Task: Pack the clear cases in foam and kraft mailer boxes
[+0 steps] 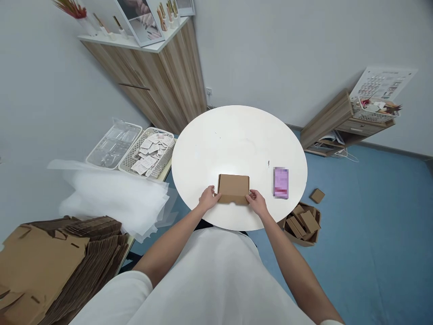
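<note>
A small brown cardboard box (233, 185) lies near the front edge of the round white table (237, 131). Its lid is down over the top, and the front flap shows a small notch. My left hand (208, 198) grips the box's front left corner, thumb on the front and fingers at the side. At the front right corner, my right hand (257, 201) holds it in much the same way. To the right of the box, on the table, lies a purple, pixelated phone-like rectangle (281, 183).
Flat cardboard blanks (43, 266) are stacked at lower left, beside white foam sheets (115, 194). Behind them stand a basket of paper cards (149, 153) and a tray of clear packets (113, 144). A carton of small boxes (304, 223) sits on the floor at right, one box (317, 195) beside it.
</note>
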{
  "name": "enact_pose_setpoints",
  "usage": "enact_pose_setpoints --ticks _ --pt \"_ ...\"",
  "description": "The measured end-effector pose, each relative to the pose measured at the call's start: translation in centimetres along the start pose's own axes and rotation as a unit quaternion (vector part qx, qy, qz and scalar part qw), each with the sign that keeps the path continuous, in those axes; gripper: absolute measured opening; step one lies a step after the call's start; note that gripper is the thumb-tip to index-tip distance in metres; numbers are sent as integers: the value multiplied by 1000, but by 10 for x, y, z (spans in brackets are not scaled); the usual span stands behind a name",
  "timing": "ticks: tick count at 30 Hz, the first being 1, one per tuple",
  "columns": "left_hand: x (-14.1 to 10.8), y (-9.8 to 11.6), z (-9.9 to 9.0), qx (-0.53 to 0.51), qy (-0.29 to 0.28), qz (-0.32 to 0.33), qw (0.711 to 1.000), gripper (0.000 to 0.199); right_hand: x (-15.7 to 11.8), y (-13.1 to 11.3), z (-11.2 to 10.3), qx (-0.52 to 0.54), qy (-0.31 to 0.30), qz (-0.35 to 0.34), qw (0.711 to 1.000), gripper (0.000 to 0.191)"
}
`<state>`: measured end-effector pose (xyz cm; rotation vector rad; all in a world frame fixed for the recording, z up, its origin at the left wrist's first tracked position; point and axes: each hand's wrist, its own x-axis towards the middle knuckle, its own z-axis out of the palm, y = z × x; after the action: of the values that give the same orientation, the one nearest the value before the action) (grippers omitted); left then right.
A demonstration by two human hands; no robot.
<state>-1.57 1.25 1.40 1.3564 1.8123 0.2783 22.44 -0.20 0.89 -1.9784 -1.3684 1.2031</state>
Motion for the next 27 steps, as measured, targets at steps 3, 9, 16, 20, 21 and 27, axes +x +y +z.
enact_pose_setpoints --ticks 3,9,16,20,21,27 --pt "1 -1 6 1 4 6 1000 52 1 1 5 28 -4 13 1000 38" --pt "-9 -1 9 19 44 39 998 48 -3 -2 9 22 24 5 999 37" --pt "-21 -12 10 -21 3 161 987 58 -21 7 8 18 29 -66 997 50" --pt "-22 -12 12 -84 2 191 978 63 -24 13 12 58 13 -83 995 55" --pt "-23 -11 11 -101 3 193 976 63 -25 13 12 75 12 -83 994 55" --pt "-27 6 -4 -140 -4 177 974 62 -29 -1 -5 148 4 -98 984 57"
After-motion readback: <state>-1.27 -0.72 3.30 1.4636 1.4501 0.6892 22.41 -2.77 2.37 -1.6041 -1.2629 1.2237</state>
